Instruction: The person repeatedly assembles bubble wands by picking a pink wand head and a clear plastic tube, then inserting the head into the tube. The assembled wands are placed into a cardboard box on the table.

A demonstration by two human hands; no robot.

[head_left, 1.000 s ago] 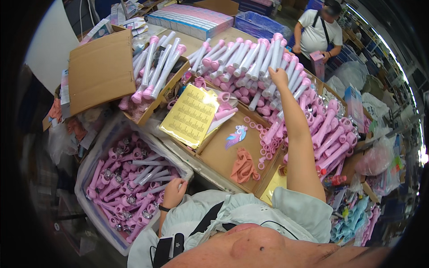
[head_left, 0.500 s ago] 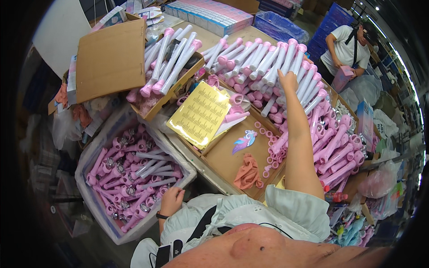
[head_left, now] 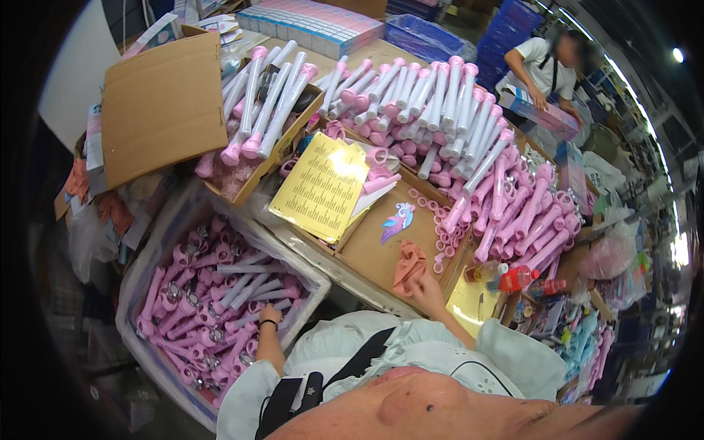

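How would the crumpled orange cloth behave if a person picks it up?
The crumpled orange cloth is probably floppy, as its soft folds suggest. It looks thin, so it should be light. Lying bunched, not round, it seems unlikely to roll.

A factory workshop, this, and a crowded one! Across the counter point(head_left: 380, 53) sprawl dozens of matching pink-and-white sticks point(head_left: 433, 99), heaped in open cardboard trays, with loose pink rings point(head_left: 442, 235) scattered nearby. Down to the left, a big plastic bin point(head_left: 126, 312) brims with pink pieces point(head_left: 176, 293), batch quantities, no household's worth! Rows of identical printed boxes point(head_left: 315, 26) line the far side, blue crates point(head_left: 506, 35) rise behind, and a co-worker point(head_left: 541, 70) handles a long carton point(head_left: 541, 114) beneath a bright strip of ceiling lights point(head_left: 620, 67).
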